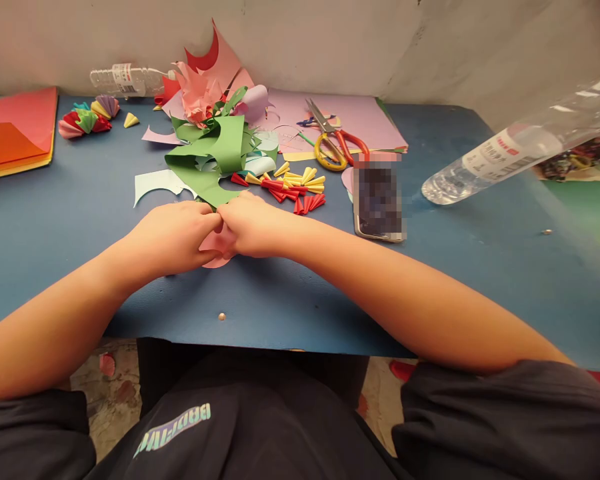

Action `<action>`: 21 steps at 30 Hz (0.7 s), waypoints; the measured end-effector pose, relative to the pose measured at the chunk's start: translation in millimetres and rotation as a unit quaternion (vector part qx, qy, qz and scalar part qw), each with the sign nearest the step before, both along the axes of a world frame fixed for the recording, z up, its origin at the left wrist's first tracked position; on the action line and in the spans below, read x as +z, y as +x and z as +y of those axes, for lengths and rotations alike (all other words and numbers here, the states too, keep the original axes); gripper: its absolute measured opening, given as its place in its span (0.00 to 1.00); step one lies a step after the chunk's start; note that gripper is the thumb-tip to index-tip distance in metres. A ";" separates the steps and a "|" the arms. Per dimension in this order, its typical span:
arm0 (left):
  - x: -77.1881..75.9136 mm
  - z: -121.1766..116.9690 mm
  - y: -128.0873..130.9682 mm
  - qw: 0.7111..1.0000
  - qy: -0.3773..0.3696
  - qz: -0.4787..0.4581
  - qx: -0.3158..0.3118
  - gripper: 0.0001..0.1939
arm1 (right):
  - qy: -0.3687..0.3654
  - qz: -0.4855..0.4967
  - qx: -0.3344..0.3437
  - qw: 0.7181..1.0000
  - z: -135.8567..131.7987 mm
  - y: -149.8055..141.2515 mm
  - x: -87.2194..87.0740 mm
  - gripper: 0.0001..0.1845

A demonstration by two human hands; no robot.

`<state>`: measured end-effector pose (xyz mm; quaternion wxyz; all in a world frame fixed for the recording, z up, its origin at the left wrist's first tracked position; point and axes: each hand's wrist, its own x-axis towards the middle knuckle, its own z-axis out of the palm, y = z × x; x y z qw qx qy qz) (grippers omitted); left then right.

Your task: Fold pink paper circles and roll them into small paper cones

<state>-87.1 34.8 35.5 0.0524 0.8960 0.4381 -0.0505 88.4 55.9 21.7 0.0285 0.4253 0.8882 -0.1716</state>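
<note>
Between my two hands is a pink piece of paper (217,244) with a rounded lower edge, held close above the front part of the blue table. The fingers of my left hand (177,233) are closed on its left side. My right hand (253,223) grips it from the right, its fingers curled and partly hidden. Green paper offcuts (205,157) lie just beyond my knuckles. A pile of small red and yellow paper cones (290,187) sits behind my right hand.
Scissors (333,137) rest on lilac paper sheets (330,120) at the back. A phone (379,200) and a tilted-looking water bottle (495,157) are to the right. Folded paper pieces (87,120), coloured sheets (17,130) and a lying bottle (130,80) are at the back left.
</note>
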 end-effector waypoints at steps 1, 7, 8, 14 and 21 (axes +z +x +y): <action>0.5 0.7 -0.1 1.000 0.002 0.021 -0.006 0.17 | -0.024 0.007 -0.004 1.000 -1.1 -0.8 2.7 0.09; 3.9 1.9 -1.9 0.998 0.008 0.054 -0.009 0.14 | -0.037 0.009 -0.027 0.999 -1.4 0.6 -0.2 0.14; 4.4 1.7 -2.4 0.998 0.010 0.055 -0.010 0.13 | -0.027 0.008 -0.031 0.999 0.1 1.6 -2.6 0.19; 2.0 4.6 -5.0 0.998 0.018 0.057 -0.010 0.12 | -0.002 0.016 -0.022 1.000 9.9 5.2 -8.5 0.27; 0.1 5.2 -2.3 0.999 0.008 0.036 0.005 0.18 | -0.017 -0.004 -0.008 1.000 12.4 3.3 0.0 0.21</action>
